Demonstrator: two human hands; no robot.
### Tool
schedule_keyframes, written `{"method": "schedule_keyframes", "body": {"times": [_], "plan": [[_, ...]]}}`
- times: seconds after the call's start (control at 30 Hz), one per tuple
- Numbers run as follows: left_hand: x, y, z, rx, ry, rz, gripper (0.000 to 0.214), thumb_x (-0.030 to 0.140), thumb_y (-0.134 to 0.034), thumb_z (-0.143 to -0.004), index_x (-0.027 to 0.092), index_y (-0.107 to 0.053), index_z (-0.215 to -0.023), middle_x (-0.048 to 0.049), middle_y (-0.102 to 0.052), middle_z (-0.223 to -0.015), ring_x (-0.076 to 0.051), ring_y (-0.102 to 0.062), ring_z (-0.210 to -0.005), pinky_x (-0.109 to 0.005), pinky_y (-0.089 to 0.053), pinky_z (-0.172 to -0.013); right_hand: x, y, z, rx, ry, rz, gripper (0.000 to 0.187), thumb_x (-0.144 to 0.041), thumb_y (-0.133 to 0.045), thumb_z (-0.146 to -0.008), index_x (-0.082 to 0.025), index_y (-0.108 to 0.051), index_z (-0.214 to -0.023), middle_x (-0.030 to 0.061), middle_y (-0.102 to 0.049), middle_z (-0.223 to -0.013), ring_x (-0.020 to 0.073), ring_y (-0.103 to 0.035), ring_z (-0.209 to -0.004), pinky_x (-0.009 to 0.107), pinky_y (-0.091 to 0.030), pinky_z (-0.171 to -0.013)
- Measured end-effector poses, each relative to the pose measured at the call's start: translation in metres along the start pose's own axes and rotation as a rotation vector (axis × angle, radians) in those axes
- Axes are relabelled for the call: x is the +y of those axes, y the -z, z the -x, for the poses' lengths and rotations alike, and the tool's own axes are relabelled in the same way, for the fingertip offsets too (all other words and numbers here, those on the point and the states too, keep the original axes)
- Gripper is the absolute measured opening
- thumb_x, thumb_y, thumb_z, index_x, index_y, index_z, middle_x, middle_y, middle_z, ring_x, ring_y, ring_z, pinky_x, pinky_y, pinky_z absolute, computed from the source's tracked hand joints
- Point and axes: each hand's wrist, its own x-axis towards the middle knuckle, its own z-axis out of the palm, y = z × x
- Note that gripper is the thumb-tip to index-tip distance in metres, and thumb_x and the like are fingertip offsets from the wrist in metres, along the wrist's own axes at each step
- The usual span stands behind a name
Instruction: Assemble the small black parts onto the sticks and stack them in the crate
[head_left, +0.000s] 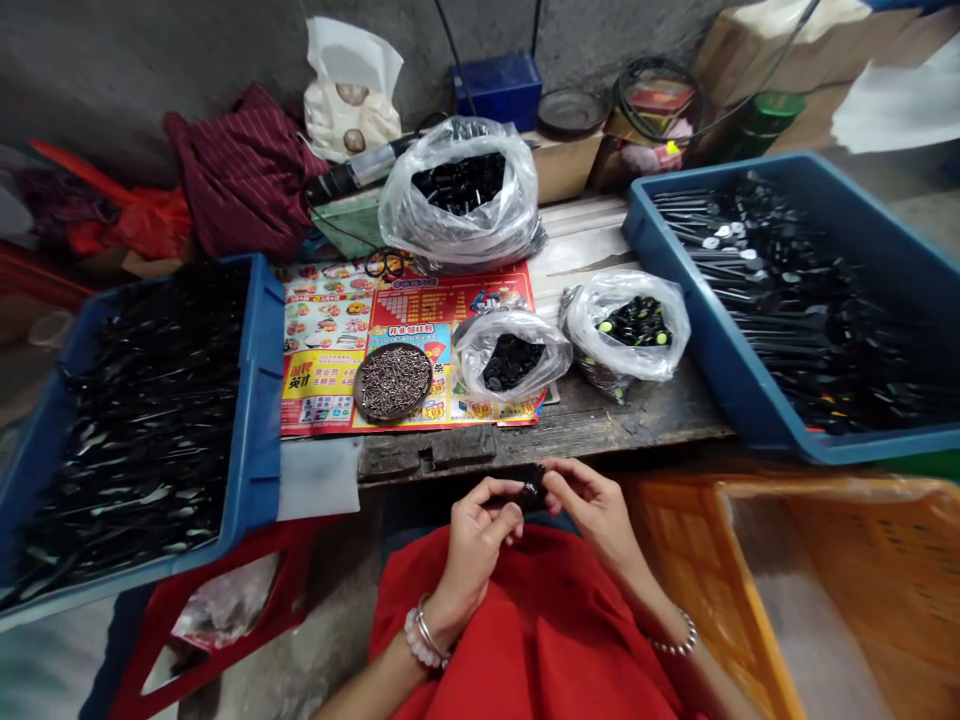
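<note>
Above my lap, both hands meet on a small black plastic part (531, 490). My left hand (480, 535) is closed, pinching its left end. My right hand (589, 505) pinches the right end with thumb and fingers. Just beyond them is the worn wooden table edge (540, 435). A round dish of small metal screws (392, 381) sits on a colourful flyer (337, 340) ahead of my left hand. Two small clear bags of black parts (511, 355) (628, 325) lie ahead of my right hand.
A blue tray of long black pieces (255, 400) stands at left, another blue tray (720, 370) at right. A bigger clear bag of black parts (461, 190) sits farther back. An orange crate (757, 590) is at lower right, a red stool (172, 620) at lower left.
</note>
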Motion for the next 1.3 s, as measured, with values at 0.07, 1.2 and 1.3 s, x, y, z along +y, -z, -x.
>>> {"method": "schedule_keyframes", "body": {"times": [0.07,1.2,1.3], "plan": [[-0.0001,-0.0005,0.0002,-0.007,0.008,0.001,0.029,0.030,-0.076,-0.072,0.012,-0.067,-0.093,-0.0001,-0.063,-0.061,-0.009,-0.053,-0.053,-0.019,-0.037,-0.051,0.0003,0.0001,-0.0001,-0.079,0.004,0.031,0.035,-0.047,-0.077,-0.077,-0.015,-0.073,-0.091,0.0049,-0.068,-0.077,0.0167,-0.059,-0.061,0.026,-0.050,-0.055],[-0.0074,-0.0001,-0.0022,-0.027,-0.152,-0.042,0.018,0.027,-0.075,-0.075,0.015,-0.072,-0.088,-0.0009,-0.056,-0.081,-0.008,-0.054,-0.055,-0.019,-0.041,-0.049,-0.0022,0.0043,0.0028,-0.085,0.278,0.403,0.028,-0.039,-0.064,-0.087,-0.018,-0.061,-0.069,-0.0009,-0.052,-0.063,0.0143,-0.046,-0.057,0.027,-0.031,-0.053],[-0.0094,-0.0002,-0.0018,-0.027,-0.178,-0.059,0.015,0.026,-0.073,-0.076,0.015,-0.072,-0.087,-0.0002,-0.054,-0.081,-0.007,-0.053,-0.056,-0.020,-0.041,-0.050,-0.0013,0.0048,0.0017,-0.132,0.252,0.439,0.034,-0.040,-0.058,-0.090,-0.018,-0.060,-0.064,-0.0012,-0.050,-0.058,0.0137,-0.042,-0.054,0.028,-0.027,-0.052]]}}
